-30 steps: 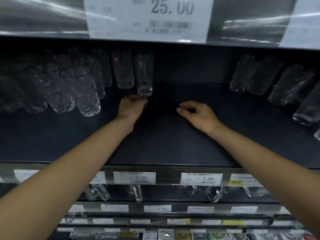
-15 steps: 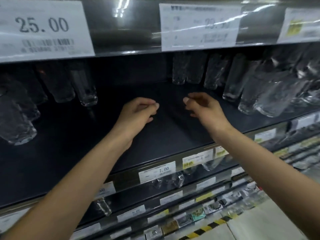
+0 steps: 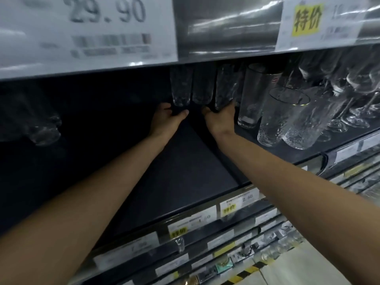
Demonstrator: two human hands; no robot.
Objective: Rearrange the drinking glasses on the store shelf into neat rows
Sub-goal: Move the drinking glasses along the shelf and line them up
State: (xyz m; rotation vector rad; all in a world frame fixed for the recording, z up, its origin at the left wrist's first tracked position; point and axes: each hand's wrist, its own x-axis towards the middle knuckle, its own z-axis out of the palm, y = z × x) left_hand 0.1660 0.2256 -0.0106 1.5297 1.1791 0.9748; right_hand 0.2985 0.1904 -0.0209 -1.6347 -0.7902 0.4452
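Both hands have reached deeper to frame centre: left hand [image 3: 167,119] grips the leftmost textured tumbler [image 3: 181,87], right hand [image 3: 221,119] the third textured tumbler [image 3: 225,87], both at the base, presumably for sliding into line.

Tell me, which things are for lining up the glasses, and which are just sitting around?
For the job: left hand gripping the left tall glass; right hand gripping the right tall glass; middle tall glass; textured tumblers; dark shelf.

Just sitting around: 29.90 price tag; yellow sale tag; lower shelf labels.

Clear textured glasses [image 3: 181,87], matt dark shelf [image 3: 185,171]
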